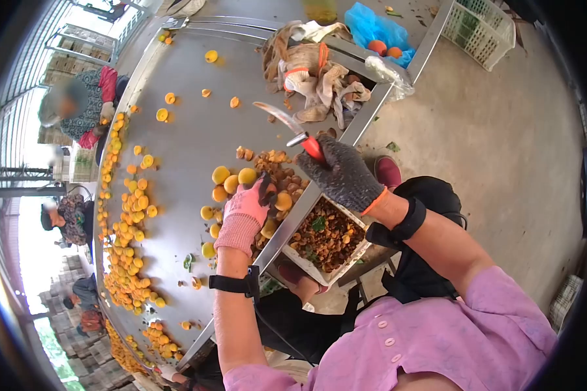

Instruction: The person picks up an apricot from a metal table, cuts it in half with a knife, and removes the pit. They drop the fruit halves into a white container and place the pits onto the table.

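Note:
My right hand (342, 171), in a dark grey glove, is closed round the red handle of a curved knife (274, 114). Its blade points up and left above the metal table (195, 143). My left hand (246, 203), in a pink glove with dark fingertips, reaches into a heap of brown fruit pits and scraps (284, 173) at the table's near edge. Its fingers are curled; what they grip, if anything, is hidden. Around it lie whole yellow-orange fruits (220, 174), like peaches or apricots. Below the edge, a white crate (329, 277) holds brown scraps and several green leaves.
Many yellow fruit pieces (127, 260) line the table's far side. Crumpled cloths (306, 72) and a blue plastic bag (378, 29) with reddish fruits lie at the upper right. A pale crate (479, 32) stands on the floor. Co-workers (78, 107) are across the table.

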The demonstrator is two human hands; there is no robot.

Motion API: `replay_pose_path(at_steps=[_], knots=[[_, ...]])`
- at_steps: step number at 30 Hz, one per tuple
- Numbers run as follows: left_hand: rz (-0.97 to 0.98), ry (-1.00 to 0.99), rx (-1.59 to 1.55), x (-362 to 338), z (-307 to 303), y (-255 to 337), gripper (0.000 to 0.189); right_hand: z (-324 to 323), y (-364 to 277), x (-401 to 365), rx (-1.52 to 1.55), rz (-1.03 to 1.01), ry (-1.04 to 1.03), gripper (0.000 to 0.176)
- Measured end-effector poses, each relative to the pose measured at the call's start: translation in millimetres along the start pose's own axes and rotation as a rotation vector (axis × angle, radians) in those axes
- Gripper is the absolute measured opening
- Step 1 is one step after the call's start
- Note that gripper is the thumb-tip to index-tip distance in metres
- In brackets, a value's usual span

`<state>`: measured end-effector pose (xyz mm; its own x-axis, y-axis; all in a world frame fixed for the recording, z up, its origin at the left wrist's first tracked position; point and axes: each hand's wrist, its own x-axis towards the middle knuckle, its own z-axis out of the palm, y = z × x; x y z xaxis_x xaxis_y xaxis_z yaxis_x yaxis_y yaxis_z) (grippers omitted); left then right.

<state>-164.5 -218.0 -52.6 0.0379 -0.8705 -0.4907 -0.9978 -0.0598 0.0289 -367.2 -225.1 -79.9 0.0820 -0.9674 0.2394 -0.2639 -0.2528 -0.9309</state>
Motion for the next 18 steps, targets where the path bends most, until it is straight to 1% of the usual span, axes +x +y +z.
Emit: replay_pose_path(at_steps=[1,3,5,6,7,8,9,10,11,12,13,14,15,16,17,18], knots=[[0.001,-0.019,0.022,1.8,-1.2,0.7,0.054,2.4,0.8,2.3,-0.005,-0.034,-0.005,0.024],[0.024,0.014,0.01,15.2,11.3,-6.9,0.053,6.3,4.2,3.4,-0.003,-0.068,-0.009,0.024],[-0.042,0.109,0.102,18.8,11.8,-3.0,0.05,6.6,2.2,4.8,-0.033,-0.134,0.015,0.022],[-0.042,0.192,0.052,11.0,13.9,-3.2,0.046,5.2,0.4,4.4,-0.02,-0.154,0.012,0.022],[-0.064,0.214,0.056,1.0,12.3,-9.3,0.046,2.1,-0.2,3.1,-0.024,-0.122,0.029,0.021],[-0.038,0.322,-0.122,-9.7,12.3,-18.5,0.045,-0.2,-0.6,1.4,-0.024,-0.089,0.046,0.02],[-0.009,0.426,-0.299,-23.3,15.0,-28.6,0.044,-3.2,0.6,-0.3,-0.003,-0.107,0.037,0.02],[-0.011,0.442,-0.867,-39.7,20.9,-37.5,0.037,-7.6,3.3,-1.3,-0.014,-0.145,0.038,0.02],[-0.027,0.46,-0.867,-69.0,12.1,-31.0,0.037,-10.2,4.0,-2.9,-0.031,-0.183,0.04,0.021],[-0.048,0.487,-1.15,-107.2,-8.4,-10.9,0.035,-11.0,3.5,-5.5,-0.025,-0.196,0.029,0.021],[-0.061,0.505,-1.439,-136.7,-18.7,5.4,0.034,-12.1,4.1,-9.1,-0.024,-0.25,0.007,0.021],[-0.061,0.512,-1.452,-154.7,-14.8,14.2,0.034,-11.9,4.2,-14.8,-0.028,-0.301,-0.014,0.02],[-0.053,0.596,-1.592,-169.9,-8.3,22.3,0.038,-6.5,4.3,-23.2,-0.038,-0.307,-0.022,0.02],[-0.046,0.678,-1.733,-182.3,-1.1,28.6,0.047,1.5,2.2,-33.7,0.044,-0.452,-0.073,0.021],[-0.049,0.675,-1.747,-192.8,5.9,33.6,0.047,4.9,-0.2,-46.6,0.128,-0.594,-0.126,0.022],[-0.081,0.698,-1.704,-202.2,13.1,37.9,0.051,1.9,-3.2,-64.7,-0.015,-0.778,-0.245,0.031]])
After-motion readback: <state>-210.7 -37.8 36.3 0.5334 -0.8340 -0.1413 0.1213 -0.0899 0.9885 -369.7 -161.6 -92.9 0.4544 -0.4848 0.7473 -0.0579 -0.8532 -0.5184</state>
